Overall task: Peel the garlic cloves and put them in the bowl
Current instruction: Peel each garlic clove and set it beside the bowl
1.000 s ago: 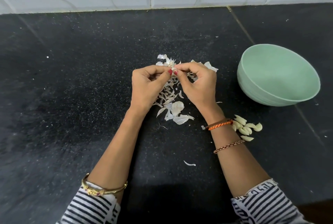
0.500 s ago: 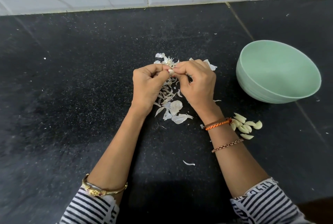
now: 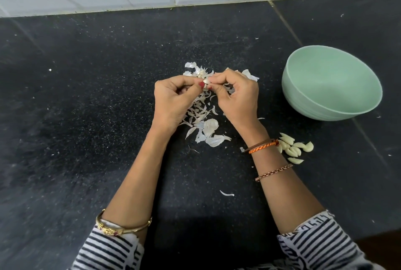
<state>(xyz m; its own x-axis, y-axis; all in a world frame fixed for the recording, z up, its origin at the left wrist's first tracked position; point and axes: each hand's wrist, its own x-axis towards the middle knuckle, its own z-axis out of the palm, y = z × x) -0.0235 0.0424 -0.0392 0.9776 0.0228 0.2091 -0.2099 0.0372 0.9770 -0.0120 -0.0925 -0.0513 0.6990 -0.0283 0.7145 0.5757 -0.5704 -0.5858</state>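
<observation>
Centre of frame: your left hand (image 3: 173, 100) and right hand (image 3: 238, 98), fingers curled, both pinch one small white garlic clove (image 3: 205, 80) above papery white skins (image 3: 206, 126) on the black speckled bench (image 3: 86, 117). Right: pale green round bowl (image 3: 332, 107); below it, peeled cream cloves (image 3: 295, 148).

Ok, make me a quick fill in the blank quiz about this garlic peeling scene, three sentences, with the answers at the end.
1. The pale green bowl has ____ garlic cloves in it.
2. The peeled cloves lie on the black counter beside the person's ____ wrist.
3. The left hand and right hand both pinch one clove above a pile of ____.

Missing words: no; right; skins
</observation>
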